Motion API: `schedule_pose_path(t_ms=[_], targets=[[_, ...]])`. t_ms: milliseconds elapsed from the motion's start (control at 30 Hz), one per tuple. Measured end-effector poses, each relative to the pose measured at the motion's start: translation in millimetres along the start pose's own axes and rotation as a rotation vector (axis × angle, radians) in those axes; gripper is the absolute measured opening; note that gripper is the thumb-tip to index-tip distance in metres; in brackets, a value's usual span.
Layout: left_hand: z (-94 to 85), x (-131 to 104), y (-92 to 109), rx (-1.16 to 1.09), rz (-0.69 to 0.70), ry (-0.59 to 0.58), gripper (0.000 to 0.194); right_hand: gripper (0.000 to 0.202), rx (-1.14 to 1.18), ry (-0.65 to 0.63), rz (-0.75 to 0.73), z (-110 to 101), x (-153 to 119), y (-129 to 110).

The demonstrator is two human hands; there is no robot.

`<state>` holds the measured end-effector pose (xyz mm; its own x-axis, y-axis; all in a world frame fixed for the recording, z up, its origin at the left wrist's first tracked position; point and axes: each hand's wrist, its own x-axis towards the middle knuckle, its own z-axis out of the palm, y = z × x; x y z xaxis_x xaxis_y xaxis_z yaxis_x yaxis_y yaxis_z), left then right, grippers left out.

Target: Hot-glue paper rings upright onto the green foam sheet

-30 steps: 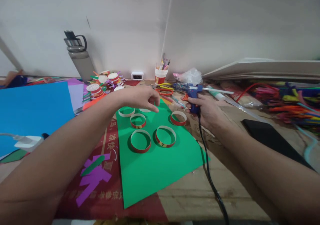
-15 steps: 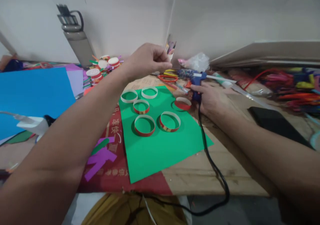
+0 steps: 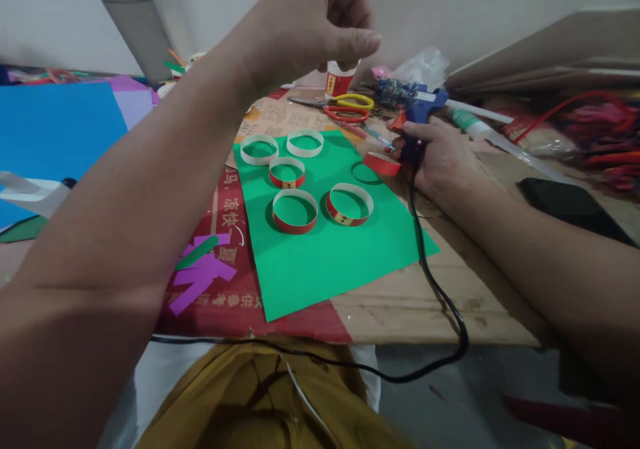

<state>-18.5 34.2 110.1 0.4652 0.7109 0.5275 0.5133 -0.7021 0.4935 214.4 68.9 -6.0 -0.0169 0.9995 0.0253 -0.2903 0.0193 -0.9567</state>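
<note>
Blue glue gun (image 3: 424,110) within right fingers (image 3: 421,130)

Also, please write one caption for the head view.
Left hand raised, right hand holding a blue glue gun near paper rings on green sheet.

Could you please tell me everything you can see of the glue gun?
The glue gun is dark blue, apparently plastic, with a pale label and an orange trigger. The right hand grips its handle, beyond the right edge of the green sheet. A white stick juts out to the right, and a black cord trails from the handle. Its nozzle is hard to make out.
</note>
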Motion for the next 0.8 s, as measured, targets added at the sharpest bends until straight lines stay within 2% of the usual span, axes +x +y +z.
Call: schedule_pose_path(t_ms=[333, 600, 800], targets=[[5.7, 0.9, -7.9, -0.061, 0.001, 0.0, 0.011, 0.015, -0.008, -0.011, -0.015, -1.9, 2.8, 1.6], [8.0, 2.9, -14.3, -0.036, 0.009, -0.027, 0.018, 0.016, -0.024, -0.023, 0.008, -6.4, 5.5, 2.3], [11.2, 2.1, -15.7, -0.066, -0.04, -0.041, 0.018, 0.016, -0.017, -0.033, -0.02, -10.2, 9.4, 5.3]])
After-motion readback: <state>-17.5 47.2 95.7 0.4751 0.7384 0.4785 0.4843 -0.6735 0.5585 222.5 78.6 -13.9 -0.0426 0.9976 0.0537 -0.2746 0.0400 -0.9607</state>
